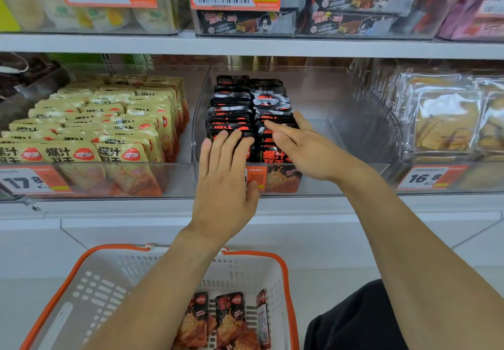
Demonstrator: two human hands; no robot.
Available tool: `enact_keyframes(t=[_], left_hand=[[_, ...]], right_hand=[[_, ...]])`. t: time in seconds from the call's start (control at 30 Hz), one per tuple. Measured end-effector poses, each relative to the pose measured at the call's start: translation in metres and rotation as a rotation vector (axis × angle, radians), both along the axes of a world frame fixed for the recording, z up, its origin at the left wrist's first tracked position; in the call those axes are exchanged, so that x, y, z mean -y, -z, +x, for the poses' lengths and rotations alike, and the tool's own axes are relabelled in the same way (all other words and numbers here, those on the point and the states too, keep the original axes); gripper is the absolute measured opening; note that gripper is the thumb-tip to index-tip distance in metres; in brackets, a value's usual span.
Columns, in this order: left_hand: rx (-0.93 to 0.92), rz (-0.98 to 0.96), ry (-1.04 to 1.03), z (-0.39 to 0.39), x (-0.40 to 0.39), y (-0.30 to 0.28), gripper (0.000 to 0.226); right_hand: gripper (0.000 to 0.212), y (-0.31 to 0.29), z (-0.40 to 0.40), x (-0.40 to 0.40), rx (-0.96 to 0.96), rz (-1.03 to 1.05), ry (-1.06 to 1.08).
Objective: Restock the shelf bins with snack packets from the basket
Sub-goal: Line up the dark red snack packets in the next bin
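Note:
Black snack packets (240,107) stand in two rows inside the clear middle shelf bin (341,98). My left hand (223,175) lies over the bin's front edge, its straight fingers pressing on the front packets of the left row. My right hand (297,145) reaches in from the right, its fingers stretched across the tops of the right row and its thumb behind them. Below, a white basket with an orange rim (81,262) holds several more black packets (226,319). The right half of the bin holds no packets.
A bin of yellow packets (109,120) sits to the left, and a bin of clear-wrapped snacks (447,120) to the right. Price tags (422,177) hang on the bin fronts. An upper shelf (245,46) with more goods runs overhead. A dark-clothed knee (362,322) shows at the lower right.

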State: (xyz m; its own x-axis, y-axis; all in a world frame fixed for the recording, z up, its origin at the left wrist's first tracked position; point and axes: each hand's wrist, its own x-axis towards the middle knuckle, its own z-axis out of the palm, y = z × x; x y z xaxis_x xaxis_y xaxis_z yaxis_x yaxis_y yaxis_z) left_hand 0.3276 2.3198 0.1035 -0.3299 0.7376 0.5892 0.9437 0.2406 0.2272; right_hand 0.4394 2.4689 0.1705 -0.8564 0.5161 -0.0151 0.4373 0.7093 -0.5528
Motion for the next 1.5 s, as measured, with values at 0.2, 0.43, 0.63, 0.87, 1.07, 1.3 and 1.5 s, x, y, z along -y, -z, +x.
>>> enact_keyframes(t=[0.2,0.43,0.63,0.87,1.07,1.3,1.5], left_hand=[[-0.014,-0.022,0.015,-0.001,0.003,0.002,0.072],[-0.017,-0.046,0.009,-0.002,0.002,0.002,0.074],[0.057,0.077,0.075,-0.002,0.008,-0.007,0.063],[0.357,0.349,-0.003,0.001,0.070,0.051,0.023],[0.787,-0.424,-0.388,-0.017,0.166,0.197,0.023],[0.903,-1.003,-0.533,0.009,0.250,0.296,0.071],[0.934,-1.058,-0.502,-0.004,0.248,0.305,0.084]], right_hand=[[0.049,-0.001,0.002,0.003,0.070,0.024,0.003],[0.045,0.002,0.000,0.004,0.036,-0.012,0.041],[0.048,0.014,0.007,0.019,-0.326,0.139,0.162],[0.021,0.039,0.002,0.101,-0.794,0.249,-0.089],[0.032,0.180,-0.019,0.152,0.176,-0.109,-0.282],[0.035,0.301,-0.004,0.193,0.691,-0.354,-0.167],[0.074,0.366,-0.011,0.223,0.814,-0.350,-0.086]])
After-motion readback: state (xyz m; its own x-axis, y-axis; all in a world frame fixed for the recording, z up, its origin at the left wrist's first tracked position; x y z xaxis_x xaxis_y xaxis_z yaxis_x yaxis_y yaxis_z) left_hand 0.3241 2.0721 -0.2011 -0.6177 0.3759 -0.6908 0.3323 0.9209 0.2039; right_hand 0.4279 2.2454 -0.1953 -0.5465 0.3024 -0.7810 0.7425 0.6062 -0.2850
